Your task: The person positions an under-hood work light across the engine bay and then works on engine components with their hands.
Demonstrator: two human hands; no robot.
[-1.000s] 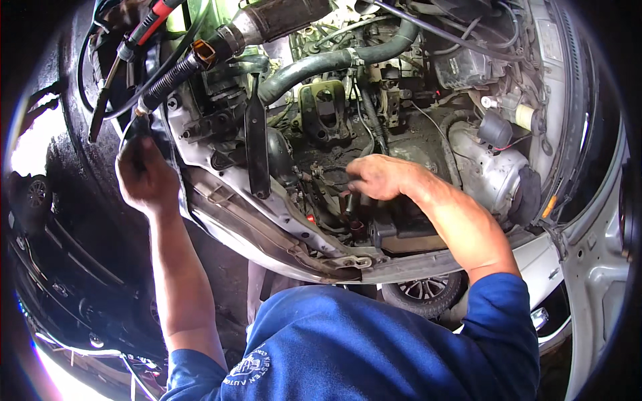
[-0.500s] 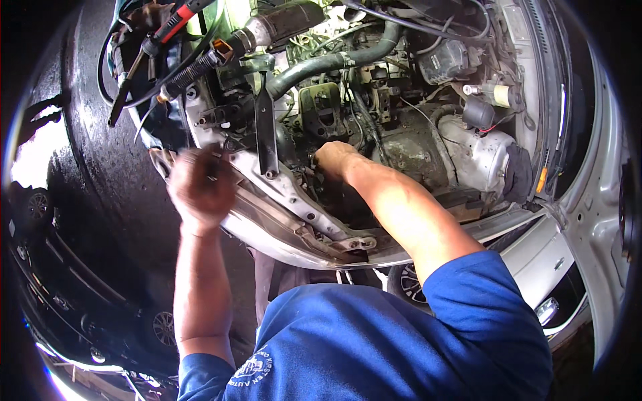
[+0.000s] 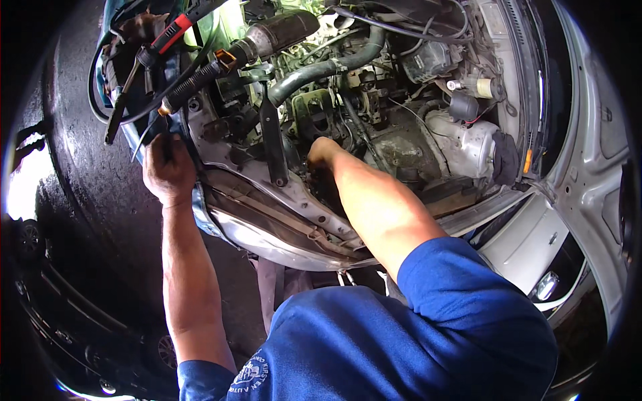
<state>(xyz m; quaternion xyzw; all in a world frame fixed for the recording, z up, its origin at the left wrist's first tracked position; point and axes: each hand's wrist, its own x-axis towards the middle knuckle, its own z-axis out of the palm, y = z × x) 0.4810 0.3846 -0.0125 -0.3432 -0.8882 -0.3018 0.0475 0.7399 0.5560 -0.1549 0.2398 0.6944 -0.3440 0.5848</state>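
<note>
My left hand (image 3: 168, 175) is at the car's front edge, against a blue cover (image 3: 175, 127). Its fingers are curled, and what they close on, if anything, is hidden. My right hand (image 3: 324, 151) reaches down into the engine bay, below a dark metal bracket (image 3: 313, 110). Its fingertips disappear among shadowed parts. Between my two hands a flat black bar (image 3: 273, 144) stands over the pale front rail (image 3: 294, 196). A thick black hose (image 3: 328, 69) curves above my right hand.
A red-and-black handled tool (image 3: 175, 32) and a ribbed duct (image 3: 194, 85) lie at the upper left. A rounded silver canister (image 3: 461, 144) sits at the right of the bay. An orange-handled tool (image 3: 528, 160) rests near the windscreen edge. Another dark car stands at left.
My left hand has moved left and forward, from over the front rail to the blue cover. My right hand remains down in the engine bay. The whole view has shifted slightly.
</note>
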